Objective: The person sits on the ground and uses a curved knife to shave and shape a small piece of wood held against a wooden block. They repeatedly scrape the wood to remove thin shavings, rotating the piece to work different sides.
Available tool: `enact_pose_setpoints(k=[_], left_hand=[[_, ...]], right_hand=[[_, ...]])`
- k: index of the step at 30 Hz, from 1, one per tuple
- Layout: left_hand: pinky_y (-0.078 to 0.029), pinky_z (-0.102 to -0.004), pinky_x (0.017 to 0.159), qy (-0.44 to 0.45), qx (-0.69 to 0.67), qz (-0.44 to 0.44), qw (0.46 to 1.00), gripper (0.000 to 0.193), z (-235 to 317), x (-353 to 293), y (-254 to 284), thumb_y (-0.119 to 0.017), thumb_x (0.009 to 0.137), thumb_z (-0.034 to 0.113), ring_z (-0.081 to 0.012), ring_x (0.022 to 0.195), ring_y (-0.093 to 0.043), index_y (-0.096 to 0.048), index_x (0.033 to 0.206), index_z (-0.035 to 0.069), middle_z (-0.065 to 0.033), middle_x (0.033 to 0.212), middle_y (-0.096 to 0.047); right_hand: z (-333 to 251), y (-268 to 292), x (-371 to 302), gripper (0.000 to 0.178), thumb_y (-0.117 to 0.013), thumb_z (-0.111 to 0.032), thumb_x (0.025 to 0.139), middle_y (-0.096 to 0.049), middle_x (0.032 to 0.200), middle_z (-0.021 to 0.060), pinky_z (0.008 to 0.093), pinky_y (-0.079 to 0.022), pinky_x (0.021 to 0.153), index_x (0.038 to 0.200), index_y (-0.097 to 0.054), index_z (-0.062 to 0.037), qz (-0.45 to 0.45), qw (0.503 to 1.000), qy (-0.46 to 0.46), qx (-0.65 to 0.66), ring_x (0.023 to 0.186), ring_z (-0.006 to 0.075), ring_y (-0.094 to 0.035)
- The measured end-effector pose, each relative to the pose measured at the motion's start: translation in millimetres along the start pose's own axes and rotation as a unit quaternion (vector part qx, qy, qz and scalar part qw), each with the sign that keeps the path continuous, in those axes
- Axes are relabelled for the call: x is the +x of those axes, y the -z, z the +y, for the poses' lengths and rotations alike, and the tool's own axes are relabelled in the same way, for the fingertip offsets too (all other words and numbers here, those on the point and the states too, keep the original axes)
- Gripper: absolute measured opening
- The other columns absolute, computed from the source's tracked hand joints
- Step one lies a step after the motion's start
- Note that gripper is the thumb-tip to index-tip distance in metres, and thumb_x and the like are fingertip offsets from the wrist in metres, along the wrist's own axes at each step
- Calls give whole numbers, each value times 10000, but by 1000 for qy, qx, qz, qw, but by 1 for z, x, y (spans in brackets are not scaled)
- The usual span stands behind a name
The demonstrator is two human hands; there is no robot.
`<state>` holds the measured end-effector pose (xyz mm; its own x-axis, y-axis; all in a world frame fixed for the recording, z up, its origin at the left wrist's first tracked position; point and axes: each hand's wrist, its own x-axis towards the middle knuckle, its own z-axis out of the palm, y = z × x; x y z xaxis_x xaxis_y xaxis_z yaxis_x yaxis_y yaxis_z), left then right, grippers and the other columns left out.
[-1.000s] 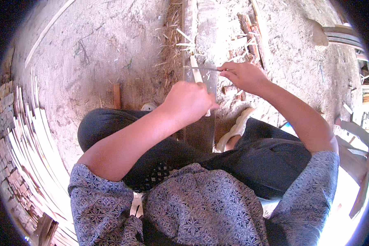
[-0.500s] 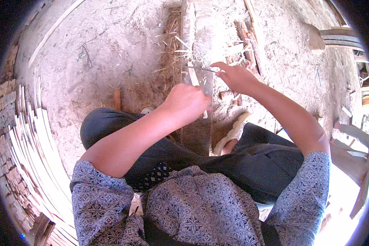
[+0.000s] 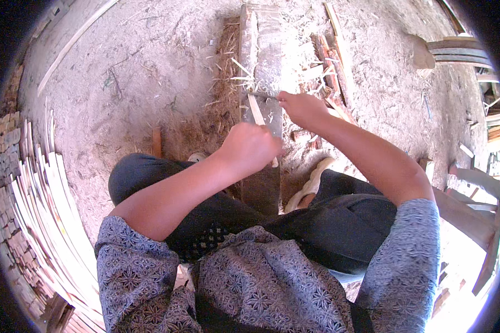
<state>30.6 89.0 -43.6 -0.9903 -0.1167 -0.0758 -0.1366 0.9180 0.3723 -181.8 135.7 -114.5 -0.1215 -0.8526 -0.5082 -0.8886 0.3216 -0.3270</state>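
— What are the hands on?

— The left hand (image 3: 249, 149) is balled into a fist round the near end of a thin pale bamboo strip (image 3: 256, 114), just above the knees. The right hand (image 3: 301, 108) sits at one o'clock from it, fingers pinched on something thin at the strip's far end (a blade or the strip itself, I cannot tell which).

— And where does the strip lie?

— Along the grey wooden block (image 3: 265, 66) that runs from the lap toward twelve o'clock, touching its top. Pale shavings (image 3: 244, 75) are scattered over the block's far part.

— What else is around?

— A stack of split bamboo slats (image 3: 44, 205) curves along the nine o'clock side. Reddish wood pieces (image 3: 330, 77) lie on the dirt ground (image 3: 128, 83) just right of the block, and a light sandal (image 3: 312, 183) shows by the right knee.
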Motion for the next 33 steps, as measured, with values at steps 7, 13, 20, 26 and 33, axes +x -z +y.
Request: enact_pose_setpoints(k=[7,13,20,26,33], left_hand=[[-569,-450,562,-8,-4,-5,1000,282,-10,-5,-1,-650,917,340,-321,660,-717,-717,780,102,-137,698,-682],[-566,-441,543,-21,-10,13,1000,267,-9,-9,-2,-654,908,324,-307,627,-711,-714,782,97,-129,673,-669],[-567,-402,519,-27,6,46,999,120,-8,-4,-7,-650,814,234,-273,620,-716,-746,885,244,-95,678,-678],[-560,-425,515,-31,19,44,998,134,-11,-3,-11,-657,876,294,-274,616,-715,-748,880,197,-100,676,-678],[-564,-453,550,-13,4,45,999,283,-11,-11,-7,-650,928,367,-314,614,-704,-708,802,121,-122,671,-671]], right_hand=[[5,27,-32,347,-490,-363,1026,-716,946,190,489,-535,819,1252,-638,-146,-30,997,35,61,902,376,-699],[8,11,-31,338,-488,-349,1024,-714,1046,211,511,-544,873,1263,-632,-157,-20,995,68,77,993,398,-692],[3,9,-5,328,-441,-369,1035,-721,1068,165,530,-562,824,1278,-607,-224,-10,1000,19,-21,966,392,-704],[-16,16,-19,336,-479,-348,1017,-727,1018,176,509,-533,856,1225,-645,-143,8,999,33,-5,967,391,-690],[1,3,-26,339,-468,-350,1035,-720,1003,192,525,-534,837,1246,-614,-128,24,998,41,51,928,418,-688]])
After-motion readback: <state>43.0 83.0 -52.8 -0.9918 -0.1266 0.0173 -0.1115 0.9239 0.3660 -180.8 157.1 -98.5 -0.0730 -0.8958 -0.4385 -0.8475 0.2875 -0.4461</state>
